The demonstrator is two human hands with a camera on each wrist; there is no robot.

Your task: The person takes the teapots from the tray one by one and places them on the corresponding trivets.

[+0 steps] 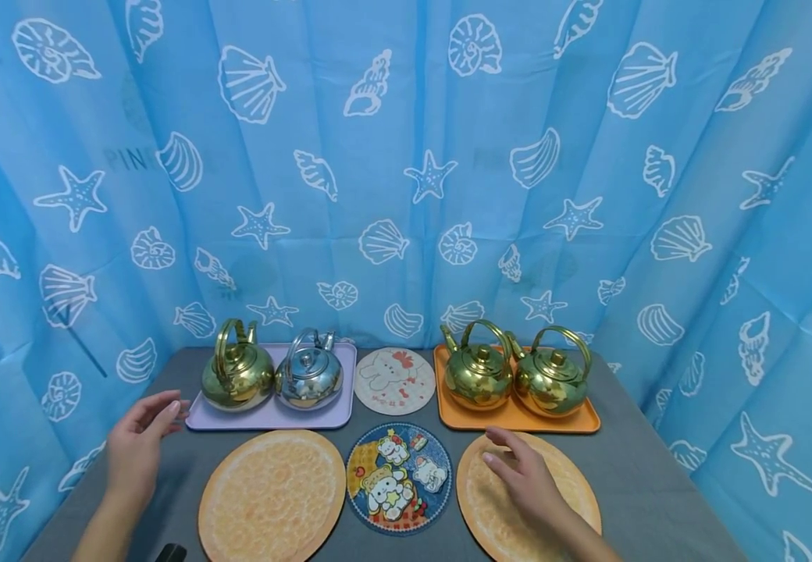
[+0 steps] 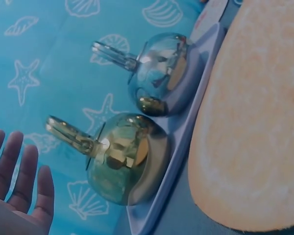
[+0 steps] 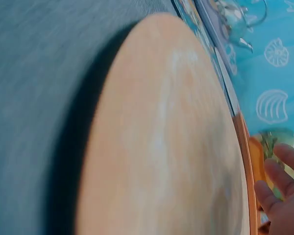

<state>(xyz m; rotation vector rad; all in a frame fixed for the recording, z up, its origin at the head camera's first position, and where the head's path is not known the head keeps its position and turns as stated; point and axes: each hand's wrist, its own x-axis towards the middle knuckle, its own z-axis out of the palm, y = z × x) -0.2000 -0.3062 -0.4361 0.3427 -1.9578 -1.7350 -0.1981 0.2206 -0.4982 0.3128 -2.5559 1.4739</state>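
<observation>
My left hand (image 1: 140,437) hovers beside the lilac tray (image 1: 272,422), fingers relaxed and holding nothing. On that tray stand a gold teapot (image 1: 237,378) at the left and a silver teapot (image 1: 310,378) at its right; both show in the left wrist view too. Over the right round tan mat (image 1: 568,492) hangs my right hand (image 1: 527,476), its fingers loosely spread and touching nothing I can see. Just beyond it, an orange tray (image 1: 462,420) bears two gold teapots, a left one (image 1: 478,378) and a right one (image 1: 552,382).
Another round tan mat (image 1: 272,492) lies at the front left. Between the mats is a blue cartoon mat (image 1: 399,480), with a pale bunny mat (image 1: 395,382) behind it. A blue shell-print curtain (image 1: 392,156) hangs behind the grey table (image 1: 645,484). A small black object (image 1: 171,553) shows at the bottom edge.
</observation>
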